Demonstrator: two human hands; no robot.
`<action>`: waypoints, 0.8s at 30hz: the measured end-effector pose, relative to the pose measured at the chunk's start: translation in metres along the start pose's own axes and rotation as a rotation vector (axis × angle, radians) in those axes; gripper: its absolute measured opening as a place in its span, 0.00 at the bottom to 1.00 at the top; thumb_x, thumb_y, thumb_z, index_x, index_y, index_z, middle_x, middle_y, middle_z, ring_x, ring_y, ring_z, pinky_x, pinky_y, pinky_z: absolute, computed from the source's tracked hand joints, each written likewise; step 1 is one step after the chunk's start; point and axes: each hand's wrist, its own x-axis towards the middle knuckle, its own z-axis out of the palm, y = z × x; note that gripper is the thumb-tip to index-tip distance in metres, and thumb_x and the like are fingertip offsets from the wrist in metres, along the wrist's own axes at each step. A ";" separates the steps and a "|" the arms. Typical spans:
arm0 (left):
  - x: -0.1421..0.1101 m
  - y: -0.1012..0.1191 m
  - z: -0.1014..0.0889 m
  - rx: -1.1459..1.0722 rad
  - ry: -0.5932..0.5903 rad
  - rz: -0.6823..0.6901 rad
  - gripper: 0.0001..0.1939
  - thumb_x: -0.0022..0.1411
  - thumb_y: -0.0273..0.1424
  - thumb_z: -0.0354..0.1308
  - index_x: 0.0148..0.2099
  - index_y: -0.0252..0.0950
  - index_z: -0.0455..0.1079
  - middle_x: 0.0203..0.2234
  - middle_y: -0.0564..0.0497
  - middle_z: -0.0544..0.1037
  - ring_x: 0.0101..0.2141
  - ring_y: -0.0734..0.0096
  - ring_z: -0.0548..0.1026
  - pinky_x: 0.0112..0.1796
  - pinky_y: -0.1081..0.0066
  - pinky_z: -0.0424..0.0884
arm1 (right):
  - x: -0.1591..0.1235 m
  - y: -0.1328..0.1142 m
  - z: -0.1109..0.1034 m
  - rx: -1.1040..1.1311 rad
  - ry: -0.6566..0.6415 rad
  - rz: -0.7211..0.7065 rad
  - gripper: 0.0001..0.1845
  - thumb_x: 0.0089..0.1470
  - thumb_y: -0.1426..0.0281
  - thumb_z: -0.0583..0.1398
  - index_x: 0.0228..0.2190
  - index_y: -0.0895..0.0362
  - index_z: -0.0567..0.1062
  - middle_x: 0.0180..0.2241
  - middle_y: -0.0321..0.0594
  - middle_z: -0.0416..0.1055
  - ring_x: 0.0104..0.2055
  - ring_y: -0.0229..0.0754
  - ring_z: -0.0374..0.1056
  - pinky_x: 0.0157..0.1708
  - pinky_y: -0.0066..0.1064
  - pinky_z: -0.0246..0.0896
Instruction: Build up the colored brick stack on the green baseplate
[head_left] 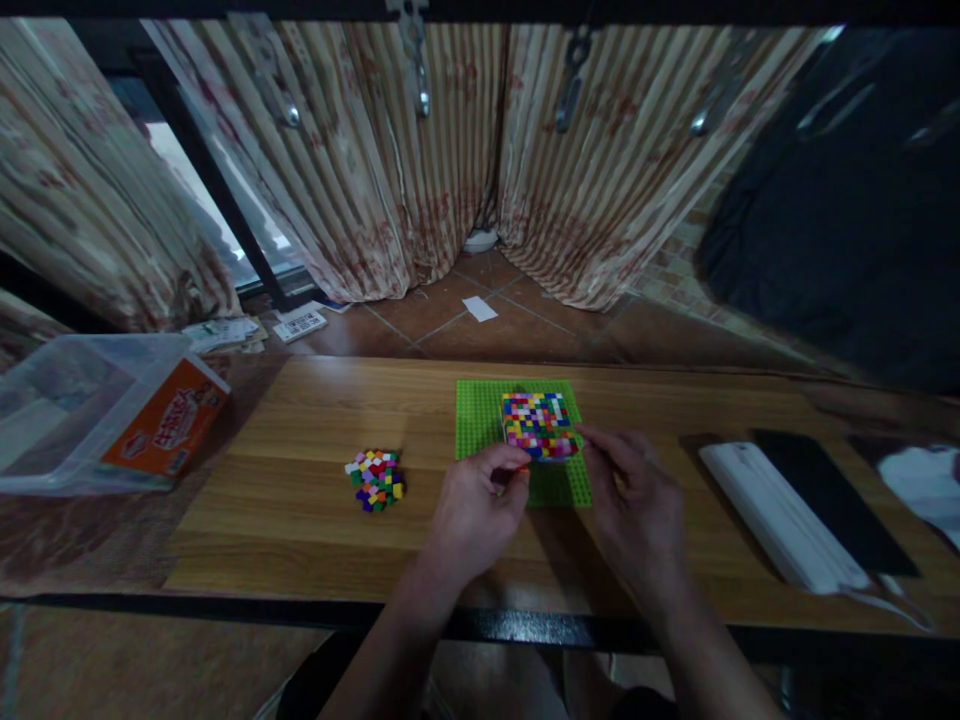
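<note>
A block built of many small coloured bricks [536, 420] stands on a green studded baseplate [476, 410] in the middle of the table. My left hand [480, 505] is at the front left corner of the block, thumb and forefinger curled towards each other. A speck of orange-red shows by those fingertips, too small to name. At the block's right edge, my right hand [637, 500] has its thumb and forefinger pinched together; whatever lies between them is hidden. Left of the baseplate lies a loose pile of small coloured bricks [375, 480].
The wooden table [300, 540] has a dark front edge. On its right lie a white elongated case [784, 515] with a cord and a dark flat panel [840, 500]. A clear plastic bin [90, 350] with an orange label stands at the left. Curtains [420, 200] hang behind.
</note>
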 end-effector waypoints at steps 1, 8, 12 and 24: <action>0.000 0.000 0.000 -0.008 -0.032 -0.010 0.06 0.60 0.26 0.58 0.40 0.35 0.75 0.35 0.48 0.82 0.35 0.68 0.79 0.36 0.71 0.74 | 0.002 0.003 -0.002 -0.011 0.019 0.029 0.13 0.64 0.66 0.55 0.43 0.54 0.79 0.39 0.43 0.75 0.41 0.44 0.73 0.41 0.37 0.69; -0.001 0.000 0.007 -0.012 -0.141 -0.066 0.16 0.59 0.26 0.56 0.50 0.35 0.74 0.32 0.49 0.80 0.31 0.68 0.77 0.33 0.71 0.71 | 0.001 0.009 -0.001 0.018 0.000 0.100 0.10 0.61 0.63 0.60 0.36 0.53 0.80 0.36 0.41 0.78 0.38 0.45 0.74 0.40 0.39 0.69; 0.000 -0.002 0.008 -0.033 -0.150 -0.054 0.20 0.59 0.26 0.56 0.54 0.36 0.72 0.33 0.50 0.80 0.31 0.69 0.77 0.33 0.71 0.71 | -0.002 0.009 0.007 0.003 -0.038 -0.013 0.08 0.60 0.65 0.61 0.36 0.50 0.81 0.39 0.41 0.79 0.44 0.47 0.72 0.45 0.43 0.68; -0.001 -0.009 0.016 0.029 -0.191 -0.036 0.22 0.59 0.26 0.54 0.57 0.35 0.71 0.33 0.48 0.79 0.30 0.69 0.76 0.33 0.70 0.70 | 0.004 0.020 0.020 0.031 0.019 0.046 0.07 0.58 0.65 0.62 0.33 0.52 0.81 0.40 0.42 0.74 0.44 0.46 0.71 0.44 0.42 0.68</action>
